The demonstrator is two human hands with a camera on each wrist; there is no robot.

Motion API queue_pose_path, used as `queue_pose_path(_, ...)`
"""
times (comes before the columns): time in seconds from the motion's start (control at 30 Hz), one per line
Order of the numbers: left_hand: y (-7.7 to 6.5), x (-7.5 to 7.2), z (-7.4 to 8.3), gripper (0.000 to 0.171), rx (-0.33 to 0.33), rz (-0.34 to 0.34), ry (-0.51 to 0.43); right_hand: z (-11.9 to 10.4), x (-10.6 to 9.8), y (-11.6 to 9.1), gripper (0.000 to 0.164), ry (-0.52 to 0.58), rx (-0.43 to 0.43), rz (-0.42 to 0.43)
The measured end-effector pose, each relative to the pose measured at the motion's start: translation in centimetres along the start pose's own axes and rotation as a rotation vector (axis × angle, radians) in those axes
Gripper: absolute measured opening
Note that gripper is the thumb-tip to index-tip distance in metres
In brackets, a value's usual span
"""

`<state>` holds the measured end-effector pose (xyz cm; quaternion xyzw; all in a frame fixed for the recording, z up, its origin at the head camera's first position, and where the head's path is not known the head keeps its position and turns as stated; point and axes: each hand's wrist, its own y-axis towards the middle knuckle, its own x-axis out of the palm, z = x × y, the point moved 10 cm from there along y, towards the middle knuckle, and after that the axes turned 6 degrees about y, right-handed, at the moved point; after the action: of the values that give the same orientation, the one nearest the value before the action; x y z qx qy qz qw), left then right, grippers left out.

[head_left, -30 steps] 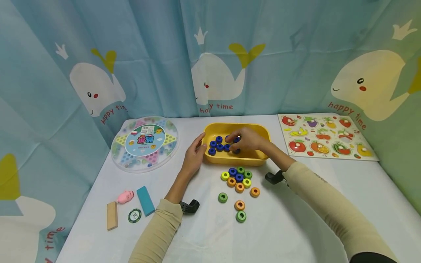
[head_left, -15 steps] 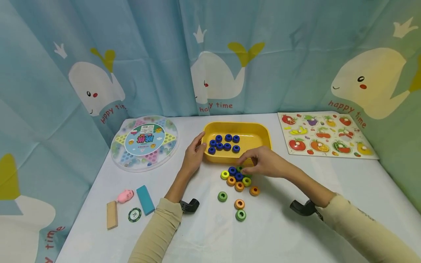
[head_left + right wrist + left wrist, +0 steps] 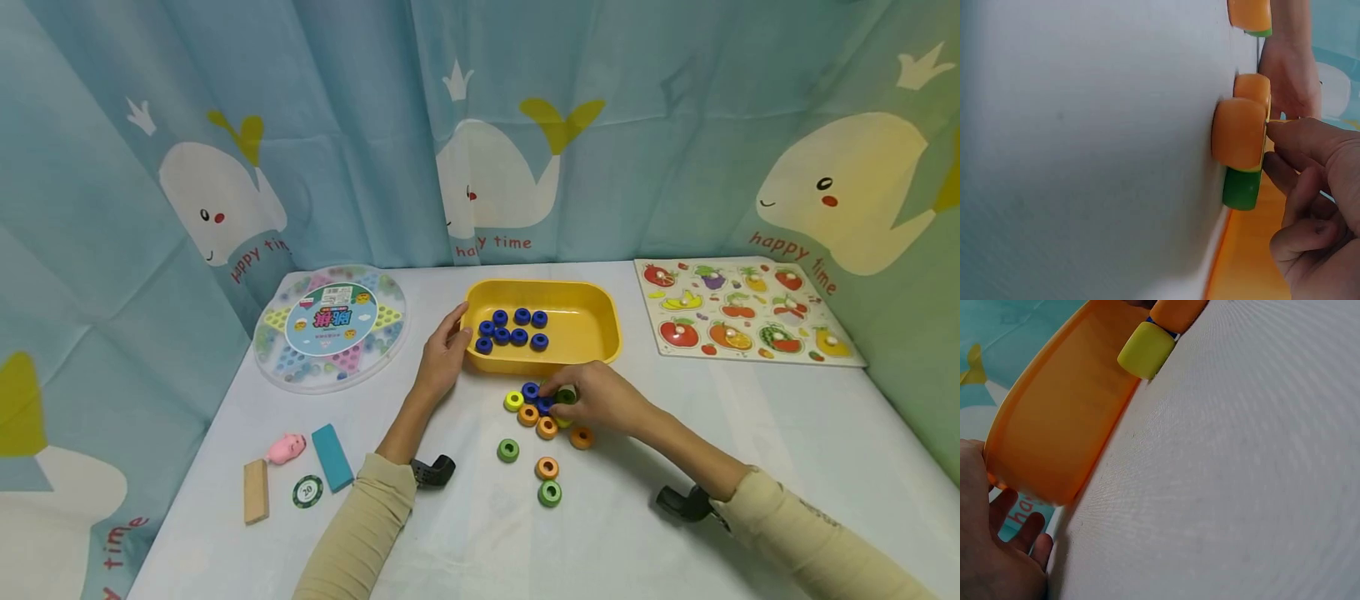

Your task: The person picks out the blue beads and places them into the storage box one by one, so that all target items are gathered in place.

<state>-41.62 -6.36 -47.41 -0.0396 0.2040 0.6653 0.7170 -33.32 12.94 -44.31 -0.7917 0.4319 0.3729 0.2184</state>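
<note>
My left hand [image 3: 442,354] holds the left end of a yellow plastic tray [image 3: 585,287], thumb and fingers around its corner. In the left wrist view, the left fingers [image 3: 1029,531] lie against the tray's outer end. Several blue ring beads [image 3: 502,336] lie in the tray's left half. My right hand [image 3: 603,396] is down at the bead cluster in front of the tray, thumb and index finger pinching a blue bead [image 3: 545,407]. Green, orange and yellow beads surround it, some partly hidden by the hand. In the right wrist view an orange bead [image 3: 1239,134] hides the fingertips.
Nearer me lie loose green [image 3: 507,451] and orange beads [image 3: 547,467]. At left are a round game board [image 3: 330,329], a pink pig [image 3: 287,449], a blue block [image 3: 332,458], a wooden block [image 3: 256,492] and a chip [image 3: 307,492]. A fruit puzzle [image 3: 738,312] lies right.
My right hand has come out of the tray toward me and down onto the bead cluster, leaving another blue bead in the tray. The left hand has stayed at the tray's left end.
</note>
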Motion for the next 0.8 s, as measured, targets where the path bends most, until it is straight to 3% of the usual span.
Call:
queue_pose_path(0.53,-0.3,-0.1,0.3,0.045,0.017,0.007,0.017,0.0,1.1,0.0,0.027,-0.052,0.002,-0.024)
queue_pose_path(0.67,-0.2,-0.1,0.3,0.044,0.006,0.003,0.023,-0.1,0.7,-0.1,0.026,0.002,0.003,-0.042)
queue_pose_path(0.8,-0.1,-0.1,0.2,0.044,-0.002,-0.004,0.016,-1.1,-1.3,0.1,0.027,0.089,-0.012,-0.048)
